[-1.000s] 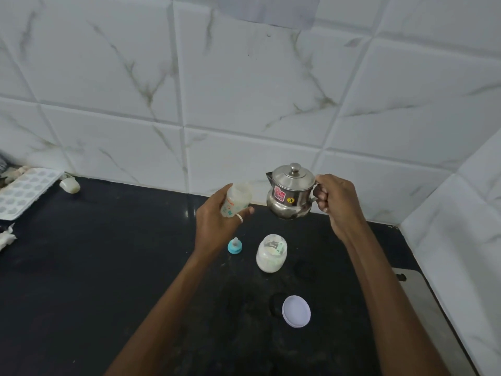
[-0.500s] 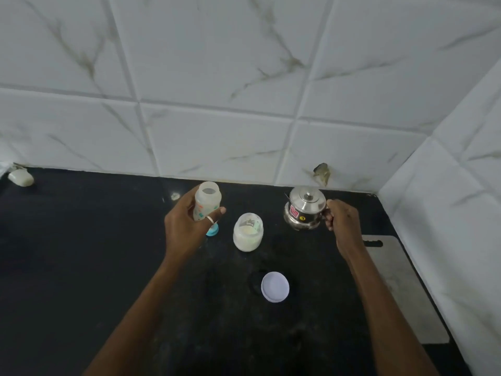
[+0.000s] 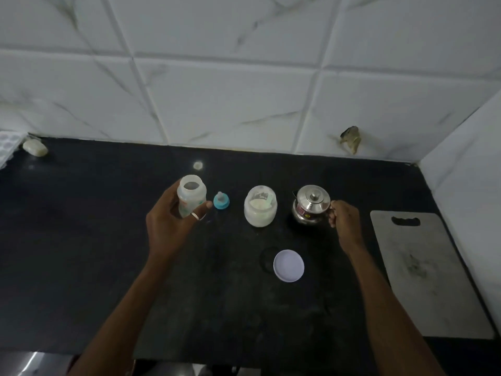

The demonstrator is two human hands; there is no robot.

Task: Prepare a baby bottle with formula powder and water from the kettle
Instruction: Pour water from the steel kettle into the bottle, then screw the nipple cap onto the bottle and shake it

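Observation:
My left hand (image 3: 170, 226) grips a small clear baby bottle (image 3: 191, 195), held upright with its mouth uncovered, above the black counter (image 3: 81, 240). Its blue teat cap (image 3: 221, 201) lies on the counter just right of the bottle. An uncovered glass jar of white formula powder (image 3: 260, 206) stands in the middle. To its right the small steel kettle (image 3: 311, 203) rests on the counter with its lid on, and my right hand (image 3: 344, 218) is closed round its handle. The jar's white lid (image 3: 288, 265) lies flat nearer to me.
A grey cutting board (image 3: 423, 272) lies at the right by the tiled side wall. A pale soap-like lump (image 3: 35, 147) and a white tray (image 3: 8, 143) sit at the far left. A small pale disc (image 3: 198, 165) lies near the back wall.
The kettle came down from beside the bottle and now stands on the counter to the right of the jar. My left hand has kept the bottle, and the view tilted downward.

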